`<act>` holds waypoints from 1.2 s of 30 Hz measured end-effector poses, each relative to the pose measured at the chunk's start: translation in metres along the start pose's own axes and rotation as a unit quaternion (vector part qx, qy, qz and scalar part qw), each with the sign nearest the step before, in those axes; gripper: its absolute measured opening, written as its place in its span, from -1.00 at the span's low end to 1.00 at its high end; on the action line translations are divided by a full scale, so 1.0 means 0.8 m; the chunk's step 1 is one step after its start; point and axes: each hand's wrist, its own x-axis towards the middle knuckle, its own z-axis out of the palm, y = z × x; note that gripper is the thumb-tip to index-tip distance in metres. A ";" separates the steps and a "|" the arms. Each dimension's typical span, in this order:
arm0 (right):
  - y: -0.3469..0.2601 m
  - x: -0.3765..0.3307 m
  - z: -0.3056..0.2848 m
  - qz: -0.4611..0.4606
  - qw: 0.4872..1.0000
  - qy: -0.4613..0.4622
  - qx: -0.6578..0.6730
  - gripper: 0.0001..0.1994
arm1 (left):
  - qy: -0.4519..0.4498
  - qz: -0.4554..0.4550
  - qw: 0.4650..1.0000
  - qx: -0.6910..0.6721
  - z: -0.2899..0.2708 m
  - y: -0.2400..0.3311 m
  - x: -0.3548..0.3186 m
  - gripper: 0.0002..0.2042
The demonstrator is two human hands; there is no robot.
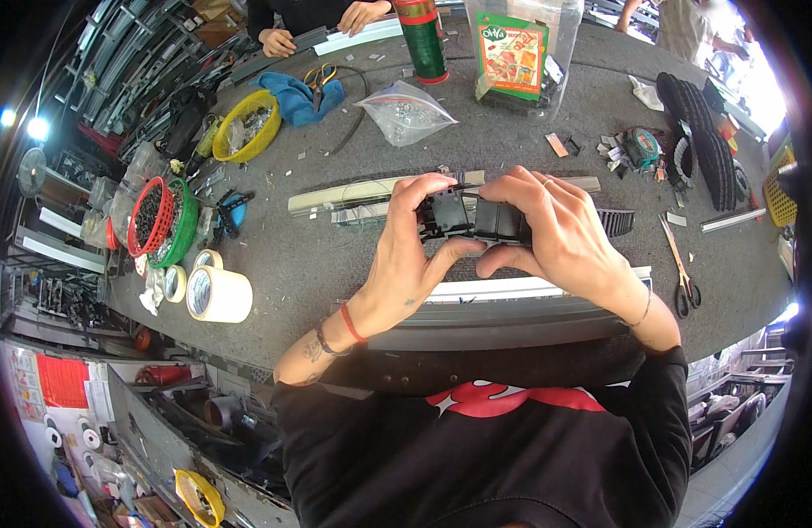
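Note:
Between both hands, above the middle of the bench, is a black plastic part that looks like two boxy pieces side by side. My left hand is closed round its left end, thumb along the near edge and fingers over the far edge. The other end is gripped by my right hand in the same way; its fingers hide part of the piece. Beyond the right hand a black ribbed strip sticks out. Long pale profiles lie behind the hands. White and dark grey profiles lie nearer my body.
Scissors and a tape measure lie to the right. At left are tape rolls and red, green and yellow baskets. A zip bag, a green can and a clear tub stand farther back, near another person's hands.

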 end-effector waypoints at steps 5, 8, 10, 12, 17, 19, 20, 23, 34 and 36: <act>0.002 0.000 0.006 -0.013 0.999 0.037 -0.017 -0.34 | -0.006 -0.022 0.999 0.027 -0.003 0.000 0.000 -0.37; 0.001 -0.002 0.007 -0.011 0.999 0.040 -0.020 -0.33 | -0.003 -0.023 1.000 -0.001 -0.001 -0.001 -0.001 -0.37; 0.000 -0.003 0.008 -0.010 0.999 0.041 -0.024 -0.32 | -0.001 -0.023 1.000 -0.008 0.000 -0.002 -0.002 -0.36; -0.001 -0.004 0.009 -0.013 0.999 0.041 -0.030 -0.32 | 0.006 -0.019 0.999 -0.036 0.003 -0.005 -0.003 -0.34; 0.001 -0.005 0.010 -0.024 0.999 0.031 0.005 -0.30 | 0.017 -0.024 0.989 -0.146 0.014 -0.013 -0.005 -0.32; 0.000 -0.006 0.010 -0.024 0.999 0.030 0.002 -0.31 | 0.013 -0.014 0.985 -0.172 0.018 -0.017 -0.006 -0.30; -0.001 -0.006 0.010 -0.023 0.999 0.036 -0.004 -0.33 | 0.016 -0.007 0.986 -0.165 0.020 -0.018 -0.008 -0.30; -0.003 -0.005 0.009 -0.021 0.999 0.038 -0.019 -0.35 | 0.022 0.012 0.990 -0.139 0.021 -0.023 -0.010 -0.27; -0.005 -0.008 0.017 -0.023 0.997 0.063 -0.038 -0.36 | 0.018 0.014 0.993 -0.112 0.008 -0.020 -0.008 -0.30; -0.005 -0.008 0.020 -0.026 0.996 0.072 -0.033 -0.36 | 0.014 0.035 0.996 -0.078 0.004 -0.020 -0.005 -0.29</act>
